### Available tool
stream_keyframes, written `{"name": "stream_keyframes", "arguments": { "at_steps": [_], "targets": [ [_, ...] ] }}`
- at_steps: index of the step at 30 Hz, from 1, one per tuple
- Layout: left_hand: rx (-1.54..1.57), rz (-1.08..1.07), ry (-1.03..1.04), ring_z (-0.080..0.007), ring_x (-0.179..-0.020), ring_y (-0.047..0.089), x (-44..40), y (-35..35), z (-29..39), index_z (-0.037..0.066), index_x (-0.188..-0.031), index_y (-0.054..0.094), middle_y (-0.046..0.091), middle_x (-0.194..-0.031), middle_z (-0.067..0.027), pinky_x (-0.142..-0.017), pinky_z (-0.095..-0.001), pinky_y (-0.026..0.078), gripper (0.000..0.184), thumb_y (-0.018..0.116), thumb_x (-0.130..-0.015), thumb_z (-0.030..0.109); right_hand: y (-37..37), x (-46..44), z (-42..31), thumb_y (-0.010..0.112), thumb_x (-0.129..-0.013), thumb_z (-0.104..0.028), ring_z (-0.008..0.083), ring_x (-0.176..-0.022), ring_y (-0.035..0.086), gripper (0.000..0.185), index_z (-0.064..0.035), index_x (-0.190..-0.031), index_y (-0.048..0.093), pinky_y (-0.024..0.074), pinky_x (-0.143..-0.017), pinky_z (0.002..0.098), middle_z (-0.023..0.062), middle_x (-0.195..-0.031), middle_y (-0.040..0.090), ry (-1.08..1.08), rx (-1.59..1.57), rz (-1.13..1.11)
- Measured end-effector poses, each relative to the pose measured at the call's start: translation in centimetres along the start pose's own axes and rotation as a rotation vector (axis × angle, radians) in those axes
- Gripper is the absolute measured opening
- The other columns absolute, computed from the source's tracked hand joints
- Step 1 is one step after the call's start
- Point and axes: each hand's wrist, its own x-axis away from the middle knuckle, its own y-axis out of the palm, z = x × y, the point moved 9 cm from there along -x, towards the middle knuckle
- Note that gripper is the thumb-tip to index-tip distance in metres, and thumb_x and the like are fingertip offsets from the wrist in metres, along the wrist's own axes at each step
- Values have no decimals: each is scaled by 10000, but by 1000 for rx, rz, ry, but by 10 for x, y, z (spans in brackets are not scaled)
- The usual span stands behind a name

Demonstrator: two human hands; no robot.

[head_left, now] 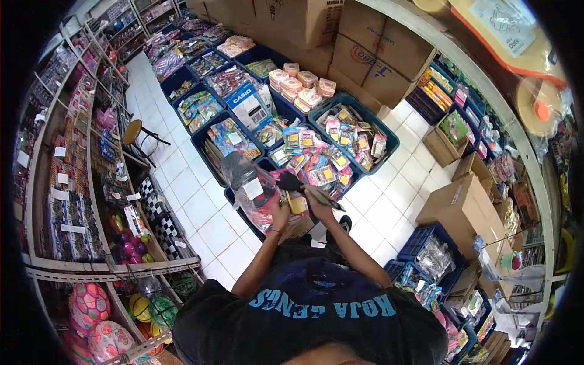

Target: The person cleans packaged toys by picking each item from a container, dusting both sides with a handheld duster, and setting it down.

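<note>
My left hand (280, 214) is closed on the edge of a clear plastic-wrapped package (248, 185), dark and pink inside with a white label. In my right hand (320, 205) is a dark, fluffy-ended thing that looks like a duster (288, 181); its fluffy end points toward the package. Both hands are in front of my body, over the near end of a group of blue crates. Between them shows a small yellow-fronted pack (297, 205). Just beyond lie several carded toy packs (321, 173) with yellow parts.
A blue crate (394, 137) of carded packs stands ahead to the right, near stacked pink boxes (304, 91). Beyond are large cartons (371, 52). Shelves (91, 164) line the left; a stool (132, 131) stands on the tiles. Cartons (462, 213) and crates crowd the right.
</note>
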Motion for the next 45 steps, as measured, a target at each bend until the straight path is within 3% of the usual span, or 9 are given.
{"name": "stream_keyframes", "arguments": {
  "at_steps": [7,9,12,18,26,28,34,39,45],
  "targets": [
    [-23,14,-2,-193,-895,613,6,-3,34,-58,-1143,566,655,-993,-150,-806,-327,484,332,432,-847,9,-55,-15,52,617,-903,-174,168,-890,628,233,-18,-1071,656,493,-799,296,84,-982,684,-190,22,275],
    [-26,12,41,-201,-887,618,5,-4,23,-52,-1151,568,658,-997,-154,-801,-336,488,325,443,-863,32,-44,-5,-21,610,-904,-169,171,-871,620,254,-15,-1104,638,490,-805,302,84,-976,667,-29,89,145],
    [-145,-51,-21,-215,-883,627,1,0,-2,-46,-1158,570,661,-1005,-160,-797,-339,491,320,456,-874,48,-11,2,-44,583,-914,-161,167,-825,623,260,-26,-1132,624,505,-739,317,76,-910,665,-279,-47,-8],
    [-24,14,88,-223,-904,629,8,6,29,-51,-1144,578,663,-1014,-165,-795,-344,491,311,453,-872,35,-30,-7,32,601,-902,-136,143,-803,624,190,-5,-1029,653,497,-708,310,74,-905,681,-43,98,72],
    [-67,-40,79,-223,-926,628,3,9,7,-68,-1130,566,661,-1004,-166,-805,-344,488,298,447,-873,26,-29,-1,-64,630,-879,-169,130,-748,612,238,10,-1034,656,485,-698,277,83,-869,681,-342,11,41],
    [-41,-35,88,-221,-926,626,4,10,16,-67,-1124,569,661,-1003,-165,-807,-344,488,294,443,-874,25,-16,9,-79,589,-885,-76,188,-919,645,212,28,-1062,643,495,-810,299,148,-1039,681,-291,43,-49],
    [66,-38,87,-219,-925,622,10,14,48,-67,-1141,555,660,-1004,-155,-826,-342,486,306,437,-872,18,-51,4,2,607,-904,-123,101,-807,599,225,11,-1080,649,475,-724,245,73,-923,670,-72,50,108],
    [69,-26,95,-208,-932,609,9,14,43,-66,-1117,566,654,-992,-145,-827,-333,478,290,432,-871,12,-52,9,-82,601,-880,-87,196,-788,630,175,11,-1014,655,488,-721,299,131,-924,672,-480,154,204],
    [-221,-46,94,-198,-864,604,4,16,37,-69,-1076,575,651,-931,-138,-767,-347,476,254,458,-868,20,-20,12,-89,575,-871,-107,206,-752,636,194,19,-996,653,491,-678,313,141,-893,669,-494,109,42]
  ]
}}
